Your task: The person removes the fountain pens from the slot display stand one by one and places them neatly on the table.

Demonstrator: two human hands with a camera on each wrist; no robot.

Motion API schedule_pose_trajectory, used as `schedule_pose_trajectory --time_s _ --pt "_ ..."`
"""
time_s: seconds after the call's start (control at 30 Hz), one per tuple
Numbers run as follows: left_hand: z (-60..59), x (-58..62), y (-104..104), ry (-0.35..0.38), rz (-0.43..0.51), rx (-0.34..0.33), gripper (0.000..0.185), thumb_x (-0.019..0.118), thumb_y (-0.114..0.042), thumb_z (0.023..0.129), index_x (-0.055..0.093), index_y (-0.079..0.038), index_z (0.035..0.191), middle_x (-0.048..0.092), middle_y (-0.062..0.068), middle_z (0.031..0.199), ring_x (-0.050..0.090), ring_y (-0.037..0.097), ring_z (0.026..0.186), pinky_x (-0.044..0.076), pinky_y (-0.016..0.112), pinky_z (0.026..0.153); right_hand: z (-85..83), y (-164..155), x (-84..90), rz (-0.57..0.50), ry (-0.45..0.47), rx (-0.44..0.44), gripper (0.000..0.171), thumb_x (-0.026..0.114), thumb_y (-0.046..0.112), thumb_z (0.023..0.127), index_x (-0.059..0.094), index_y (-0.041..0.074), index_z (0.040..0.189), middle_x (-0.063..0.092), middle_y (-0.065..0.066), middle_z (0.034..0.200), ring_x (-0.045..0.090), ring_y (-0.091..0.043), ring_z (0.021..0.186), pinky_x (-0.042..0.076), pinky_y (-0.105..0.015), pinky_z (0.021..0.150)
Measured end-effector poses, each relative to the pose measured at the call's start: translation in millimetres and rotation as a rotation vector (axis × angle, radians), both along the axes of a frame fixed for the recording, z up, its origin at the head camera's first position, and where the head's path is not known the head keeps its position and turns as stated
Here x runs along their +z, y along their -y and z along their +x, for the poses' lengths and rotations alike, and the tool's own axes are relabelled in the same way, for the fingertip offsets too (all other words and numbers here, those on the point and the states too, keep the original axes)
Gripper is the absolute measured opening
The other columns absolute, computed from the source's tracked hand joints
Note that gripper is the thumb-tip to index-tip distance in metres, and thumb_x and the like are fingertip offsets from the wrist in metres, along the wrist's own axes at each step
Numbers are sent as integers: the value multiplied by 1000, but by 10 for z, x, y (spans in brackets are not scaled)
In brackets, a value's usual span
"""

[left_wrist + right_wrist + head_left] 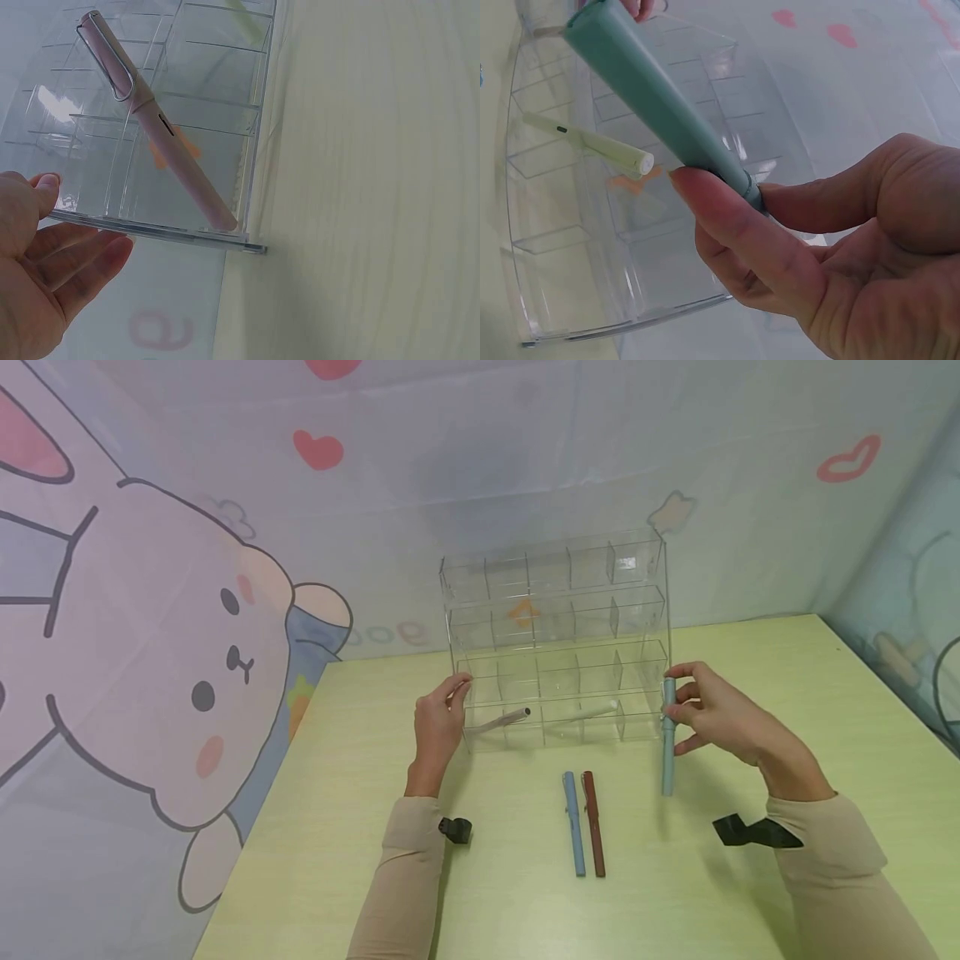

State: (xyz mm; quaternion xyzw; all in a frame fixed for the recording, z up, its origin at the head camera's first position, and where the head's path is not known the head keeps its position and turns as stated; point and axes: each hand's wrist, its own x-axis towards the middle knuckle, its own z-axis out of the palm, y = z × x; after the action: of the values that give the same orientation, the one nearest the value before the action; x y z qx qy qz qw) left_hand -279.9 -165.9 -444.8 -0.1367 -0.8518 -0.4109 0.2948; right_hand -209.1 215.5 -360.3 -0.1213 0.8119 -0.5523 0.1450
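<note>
A clear acrylic organizer [558, 647] with several tiers of compartments stands on the table. My left hand [438, 722] holds its left side wall, thumb inside and fingers outside, as the left wrist view shows. My right hand [716, 714] pinches a teal pen [668, 752] between thumb and fingers, close beside the organizer's right side. A pink pen [169, 139] with a wire clip leans in the lowest tier at the left. Farther right in that tier leans a pale green pen [592, 146].
On the table [510, 893] in front of the organizer, a blue pen [574, 827] and a dark red pen [594, 827] lie side by side. A printed cloth [390, 510] hangs behind and to the left of the table.
</note>
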Motion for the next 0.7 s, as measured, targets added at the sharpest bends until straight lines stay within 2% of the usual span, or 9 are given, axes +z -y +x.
schedule_pose_trajectory --time_s 0.37,0.57,0.7 --pt "-3 9 5 17 6 -1 20 60 -20 102 74 -8 111 75 12 107 74 35 79 26 23 38 -22 64 -39 11 54 41 56 46 -6 103 14 -14 148 43 -31 121 60 -30 96 58 -44 74" --pt "-3 10 5 27 12 -7 21 60 -19 103 74 -6 111 74 13 106 72 34 66 26 25 38 -23 97 -64 30 95 74 54 50 -6 102 20 -15 145 46 -28 117 60 -27 91 58 -43 76" --pt "3 14 0 23 5 -1 19 60 -19 103 74 -8 110 75 12 107 74 32 70 26 23 38 -25 108 -89 41 105 90 53 52 -6 101 22 -16 144 47 -28 116 61 -26 89 58 -43 76"
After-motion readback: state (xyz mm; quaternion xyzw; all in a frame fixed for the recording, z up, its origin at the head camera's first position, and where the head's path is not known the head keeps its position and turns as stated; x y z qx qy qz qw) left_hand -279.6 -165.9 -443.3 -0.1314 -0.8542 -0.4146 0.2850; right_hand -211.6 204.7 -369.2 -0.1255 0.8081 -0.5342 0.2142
